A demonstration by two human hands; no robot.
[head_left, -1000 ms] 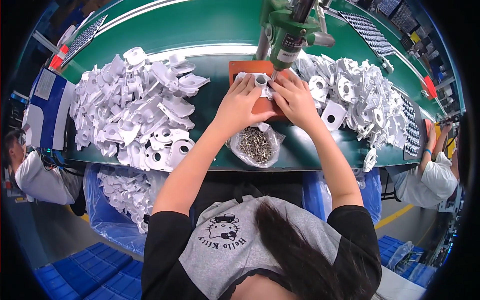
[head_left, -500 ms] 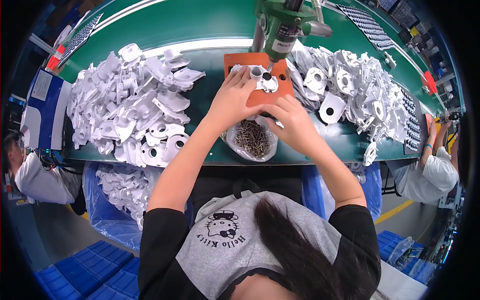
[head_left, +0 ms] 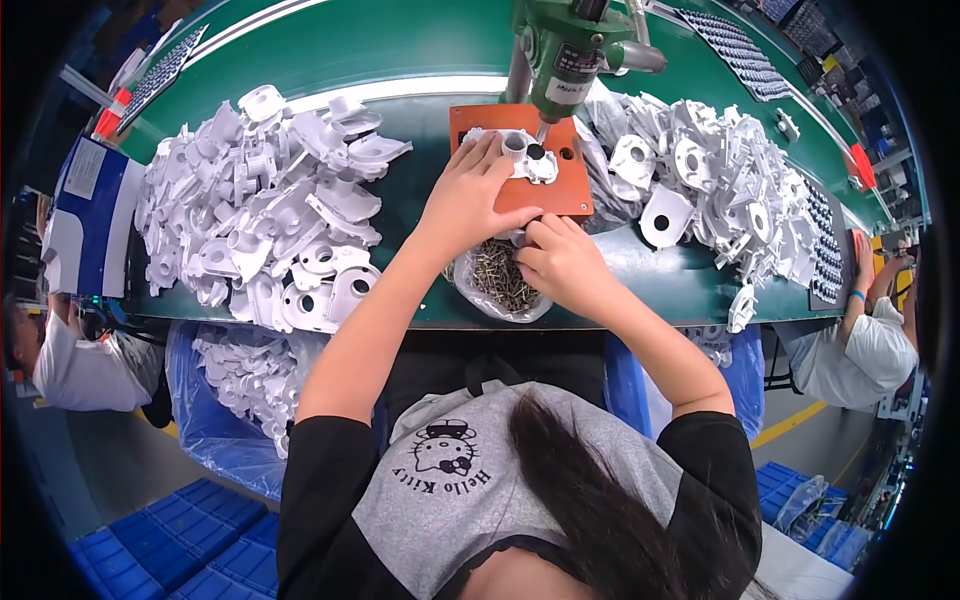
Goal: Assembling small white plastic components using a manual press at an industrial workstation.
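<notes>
Seemingly white moulded part (head_left: 522, 155), L hand (head_left: 468, 195) atop.

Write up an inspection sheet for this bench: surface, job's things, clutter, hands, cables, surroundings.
Surface: green bench, heavily loaded.
Job's things: white plastic part on an orange jig plate under a green press tool; bag of screws at the near edge.
Clutter: heaps of white parts, left pile and right pile.
Hands: left hand rests on the part; right hand is at the screws, fingers curled.
Cables: nothing seen.
Surroundings: seated co-workers at both sides; blue bins on the floor.
</notes>
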